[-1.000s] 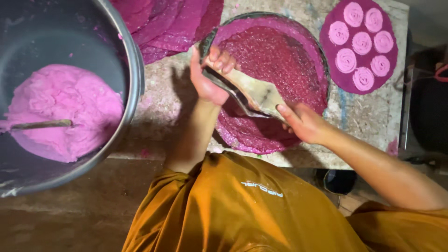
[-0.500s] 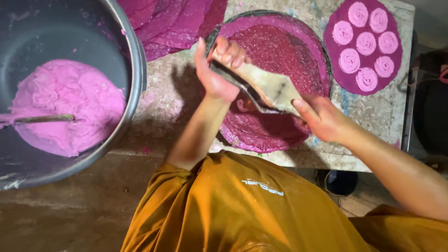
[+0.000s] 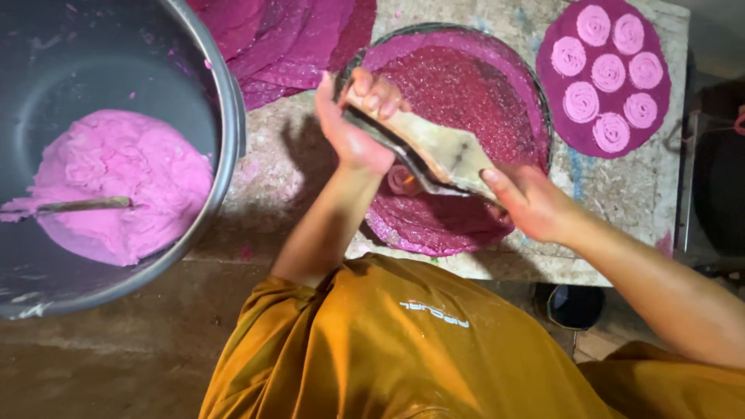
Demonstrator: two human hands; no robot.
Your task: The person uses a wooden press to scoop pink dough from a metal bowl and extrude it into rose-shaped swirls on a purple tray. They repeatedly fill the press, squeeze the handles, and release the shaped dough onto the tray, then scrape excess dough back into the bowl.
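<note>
Both hands grasp a flat, curved metal scraper blade (image 3: 434,151): left hand (image 3: 357,124) clenched on one end, right hand (image 3: 528,203) pinching the other, above the round magenta-coated griddle (image 3: 466,85) on the tabletop (image 3: 628,190).

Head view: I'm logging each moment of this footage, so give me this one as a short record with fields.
left hand: grips one end of the flat blade
right hand: grips the other end
flat blade: long, metal, held over the round tray
round tray: coated with a grainy dark pink layer
small pink roll: lies under the blade
big metal pot: holds pink batter and a stick
purple disc: carries seven pink spiral rolls
pink sheets: stacked beyond the tray
</note>
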